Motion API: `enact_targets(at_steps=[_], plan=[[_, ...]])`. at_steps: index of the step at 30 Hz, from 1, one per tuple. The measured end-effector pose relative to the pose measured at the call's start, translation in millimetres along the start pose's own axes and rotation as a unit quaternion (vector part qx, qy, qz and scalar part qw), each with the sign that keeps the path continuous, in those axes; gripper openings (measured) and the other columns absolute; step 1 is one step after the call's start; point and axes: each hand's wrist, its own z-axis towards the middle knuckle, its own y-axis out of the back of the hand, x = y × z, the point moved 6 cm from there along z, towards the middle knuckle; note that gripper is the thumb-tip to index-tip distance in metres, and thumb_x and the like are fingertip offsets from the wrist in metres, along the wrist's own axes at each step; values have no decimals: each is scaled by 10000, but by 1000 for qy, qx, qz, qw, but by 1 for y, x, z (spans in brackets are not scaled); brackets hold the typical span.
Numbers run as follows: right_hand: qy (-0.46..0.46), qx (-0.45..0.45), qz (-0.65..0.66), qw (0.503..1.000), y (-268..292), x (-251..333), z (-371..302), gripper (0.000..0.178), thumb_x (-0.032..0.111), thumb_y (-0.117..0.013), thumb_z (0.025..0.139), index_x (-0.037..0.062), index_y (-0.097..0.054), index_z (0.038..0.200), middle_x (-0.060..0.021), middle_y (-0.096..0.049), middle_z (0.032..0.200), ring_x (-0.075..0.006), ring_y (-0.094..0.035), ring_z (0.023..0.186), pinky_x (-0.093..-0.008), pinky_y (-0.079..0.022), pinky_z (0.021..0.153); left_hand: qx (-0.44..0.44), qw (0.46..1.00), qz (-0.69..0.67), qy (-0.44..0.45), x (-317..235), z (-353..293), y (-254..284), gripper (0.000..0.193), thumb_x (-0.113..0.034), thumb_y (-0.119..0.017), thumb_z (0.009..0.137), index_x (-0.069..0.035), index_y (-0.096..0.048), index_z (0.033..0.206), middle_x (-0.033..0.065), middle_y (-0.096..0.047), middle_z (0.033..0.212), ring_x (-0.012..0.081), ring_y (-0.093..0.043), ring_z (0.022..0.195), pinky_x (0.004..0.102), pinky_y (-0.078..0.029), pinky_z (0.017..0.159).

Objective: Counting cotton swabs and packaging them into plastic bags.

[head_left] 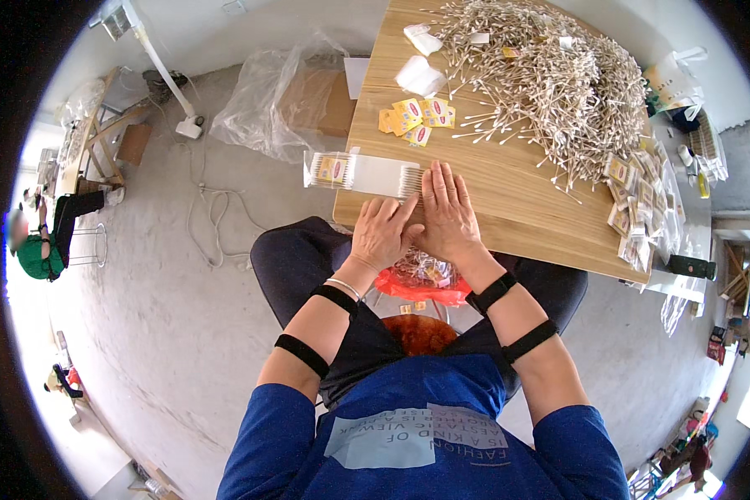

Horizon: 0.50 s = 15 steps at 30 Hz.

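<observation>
A row of cotton swabs (410, 181) lies side by side at the right end of a clear, flat pack (378, 175), which sticks out past the table's left edge. A yellow card (333, 170) shows inside its left end. My left hand (381, 233) has its index finger stretched toward the near ends of the swabs; its other fingers are slightly bent. Right beside the row, my right hand (447, 210) lies flat with straight fingers, its edge against or close to the swabs. Whether it touches them I cannot tell.
A large heap of loose swabs (550, 83) covers the far right of the wooden table (508, 192). Yellow cards (417, 117) and white plastic pieces (421, 75) lie far left. Filled packs (637, 200) pile at the right edge. A red bag (421, 287) sits between my knees.
</observation>
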Motion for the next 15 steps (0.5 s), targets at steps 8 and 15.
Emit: enact_targets(at_steps=[8,15], plan=[[-2,3,-8,1000,0,1,1,854,420,-537,807,-60,-217,1437,-232,-144,1531,-339,-127,1439,-441,-97,1178,-5,1000,-5,8,2,2,-1,535,-472,-484,907,-94,-521,1285,120,-525,966,310,-513,926,429,-404,863],[-2,-2,-10,1000,-1,1,0,802,399,-491,837,-61,-223,1436,-236,-148,1529,-340,-129,1438,-443,-96,1177,3,999,3,33,0,6,1,575,-509,-454,916,-68,-512,1280,125,-542,940,316,-521,899,422,-403,851]])
